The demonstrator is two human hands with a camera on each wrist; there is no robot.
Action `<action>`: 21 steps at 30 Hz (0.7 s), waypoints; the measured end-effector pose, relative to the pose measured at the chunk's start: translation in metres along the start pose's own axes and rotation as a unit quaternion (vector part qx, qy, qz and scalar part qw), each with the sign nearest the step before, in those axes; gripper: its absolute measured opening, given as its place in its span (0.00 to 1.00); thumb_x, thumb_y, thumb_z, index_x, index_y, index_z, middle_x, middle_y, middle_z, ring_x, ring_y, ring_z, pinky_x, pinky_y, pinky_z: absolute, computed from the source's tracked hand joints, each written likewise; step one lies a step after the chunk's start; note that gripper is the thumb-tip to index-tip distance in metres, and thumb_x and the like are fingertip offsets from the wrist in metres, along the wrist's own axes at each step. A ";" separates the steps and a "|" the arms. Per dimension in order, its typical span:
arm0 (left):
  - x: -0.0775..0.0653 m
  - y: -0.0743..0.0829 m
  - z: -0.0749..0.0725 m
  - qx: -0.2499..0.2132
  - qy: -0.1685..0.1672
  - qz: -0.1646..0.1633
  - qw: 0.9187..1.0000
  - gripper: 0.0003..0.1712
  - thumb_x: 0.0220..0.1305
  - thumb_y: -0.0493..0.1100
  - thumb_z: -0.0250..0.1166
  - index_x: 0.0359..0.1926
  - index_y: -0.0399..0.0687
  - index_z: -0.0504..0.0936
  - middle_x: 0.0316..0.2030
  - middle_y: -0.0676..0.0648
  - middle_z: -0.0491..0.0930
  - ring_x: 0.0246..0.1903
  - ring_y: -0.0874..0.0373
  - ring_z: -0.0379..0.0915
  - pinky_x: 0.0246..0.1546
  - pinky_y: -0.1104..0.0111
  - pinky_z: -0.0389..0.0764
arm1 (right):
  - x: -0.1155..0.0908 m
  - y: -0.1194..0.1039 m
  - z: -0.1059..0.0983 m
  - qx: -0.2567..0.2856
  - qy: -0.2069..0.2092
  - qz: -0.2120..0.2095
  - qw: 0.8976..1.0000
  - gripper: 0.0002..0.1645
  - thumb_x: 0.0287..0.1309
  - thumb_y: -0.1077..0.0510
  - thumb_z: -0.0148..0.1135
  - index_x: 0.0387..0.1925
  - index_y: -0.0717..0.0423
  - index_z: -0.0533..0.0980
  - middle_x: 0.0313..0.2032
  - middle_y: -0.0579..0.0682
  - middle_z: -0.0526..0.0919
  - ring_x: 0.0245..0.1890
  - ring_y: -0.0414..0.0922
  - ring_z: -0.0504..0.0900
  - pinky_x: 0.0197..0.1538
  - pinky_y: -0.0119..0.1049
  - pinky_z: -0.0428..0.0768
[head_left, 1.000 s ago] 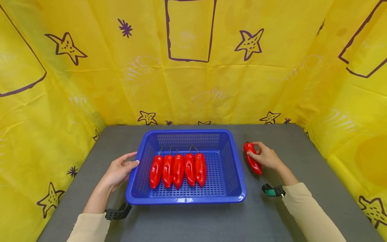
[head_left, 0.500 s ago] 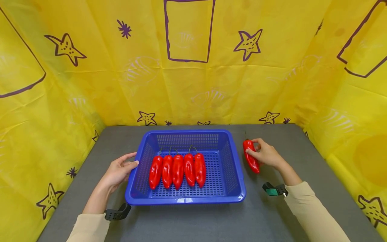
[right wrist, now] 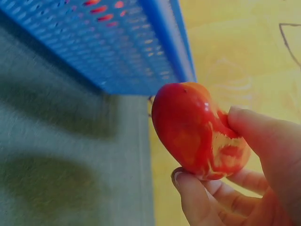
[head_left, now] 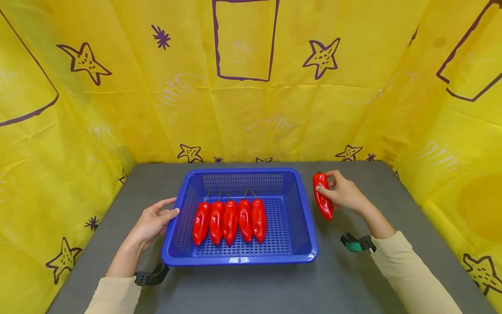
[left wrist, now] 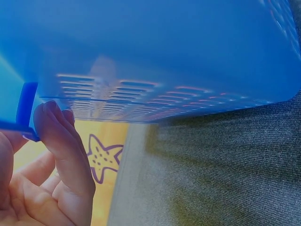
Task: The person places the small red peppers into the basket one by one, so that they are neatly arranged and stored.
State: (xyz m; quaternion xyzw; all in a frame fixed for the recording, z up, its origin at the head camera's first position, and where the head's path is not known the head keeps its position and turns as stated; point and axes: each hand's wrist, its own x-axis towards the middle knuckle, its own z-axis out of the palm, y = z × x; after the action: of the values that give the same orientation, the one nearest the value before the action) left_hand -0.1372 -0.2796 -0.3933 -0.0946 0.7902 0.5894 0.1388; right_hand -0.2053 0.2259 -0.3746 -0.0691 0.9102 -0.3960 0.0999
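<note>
My right hand (head_left: pixel 345 192) holds a long red chili pepper (head_left: pixel 323 203) between thumb and fingers, just right of the blue basket (head_left: pixel 274 260). In the right wrist view this pepper (right wrist: pixel 188 127) appears end-on, raised over the table, with its shadow below. On the basket's left side, my left hand (head_left: pixel 153 220) pinches the rim, thumb on top and fingers beneath; the left wrist view shows those fingers (left wrist: pixel 66 155) under the lip. Several red peppers (head_left: pixel 230 222) lie side by side inside the basket, stems pointing away from me.
The basket stands on a dark grey table (head_left: pixel 243 292). Yellow cloth (head_left: pixel 251 117) with starfish and fish drawings encloses the back and both sides. The basket's right wall rises between the held pepper and the peppers inside.
My right hand has lifted the pepper and shifted it slightly away from me and left, toward the basket. The left hand and the basket stay in place.
</note>
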 end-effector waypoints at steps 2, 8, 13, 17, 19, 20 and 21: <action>0.000 0.000 0.000 0.000 0.000 0.000 1.000 0.37 0.63 0.50 0.59 0.68 0.44 0.55 0.36 0.43 0.81 0.32 0.50 0.82 0.33 0.58 0.83 | 0.000 -0.006 0.000 0.003 0.000 -0.002 1.000 0.42 0.56 0.45 0.61 0.60 0.64 0.53 0.42 0.66 0.71 0.20 0.44 0.82 0.21 0.40 0.81; 0.001 0.000 0.000 -0.001 -0.001 -0.002 1.000 0.37 0.64 0.49 0.58 0.68 0.44 0.54 0.36 0.44 0.81 0.32 0.49 0.82 0.32 0.57 0.83 | 0.001 -0.023 0.001 0.007 -0.003 -0.008 1.000 0.42 0.55 0.47 0.62 0.60 0.64 0.54 0.42 0.65 0.72 0.20 0.44 0.82 0.22 0.39 0.81; 0.001 0.001 0.000 0.000 0.000 -0.003 1.000 0.37 0.64 0.49 0.58 0.68 0.44 0.54 0.36 0.43 0.81 0.32 0.49 0.82 0.33 0.57 0.83 | 0.005 -0.035 0.004 0.006 -0.005 -0.014 1.000 0.41 0.55 0.47 0.62 0.60 0.63 0.54 0.42 0.64 0.72 0.21 0.44 0.81 0.22 0.39 0.81; -0.001 0.002 0.000 0.002 0.000 -0.001 1.000 0.37 0.64 0.49 0.58 0.68 0.44 0.54 0.37 0.43 0.81 0.33 0.49 0.82 0.33 0.57 0.83 | 0.008 -0.044 0.007 0.001 -0.007 -0.015 1.000 0.40 0.55 0.47 0.62 0.60 0.62 0.55 0.42 0.63 0.73 0.20 0.44 0.81 0.21 0.39 0.81; -0.001 0.002 0.000 0.001 -0.001 0.000 1.000 0.37 0.63 0.49 0.59 0.68 0.44 0.54 0.37 0.42 0.81 0.33 0.49 0.82 0.33 0.57 0.83 | 0.008 -0.049 0.009 -0.004 -0.008 -0.019 1.000 0.40 0.55 0.47 0.62 0.60 0.63 0.55 0.41 0.63 0.73 0.20 0.44 0.81 0.21 0.38 0.81; -0.001 0.002 0.000 0.001 -0.001 0.001 1.000 0.37 0.63 0.49 0.59 0.68 0.44 0.54 0.37 0.42 0.81 0.33 0.49 0.82 0.33 0.57 0.83 | 0.008 -0.051 0.009 -0.004 -0.010 -0.021 1.000 0.40 0.55 0.47 0.62 0.60 0.63 0.56 0.41 0.63 0.73 0.19 0.44 0.81 0.21 0.38 0.81; -0.001 0.002 0.000 0.001 0.000 0.001 1.000 0.37 0.63 0.49 0.59 0.68 0.44 0.54 0.37 0.43 0.81 0.33 0.50 0.82 0.33 0.57 0.83 | 0.008 -0.054 0.010 -0.003 -0.011 -0.023 1.000 0.40 0.56 0.47 0.62 0.60 0.63 0.55 0.41 0.63 0.73 0.19 0.44 0.81 0.21 0.38 0.81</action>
State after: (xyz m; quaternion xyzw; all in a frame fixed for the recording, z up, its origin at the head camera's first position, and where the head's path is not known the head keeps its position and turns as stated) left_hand -0.1366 -0.2786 -0.3910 -0.0932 0.7910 0.5885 0.1386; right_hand -0.2083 0.1804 -0.3429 -0.0951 0.9085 -0.3943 0.1005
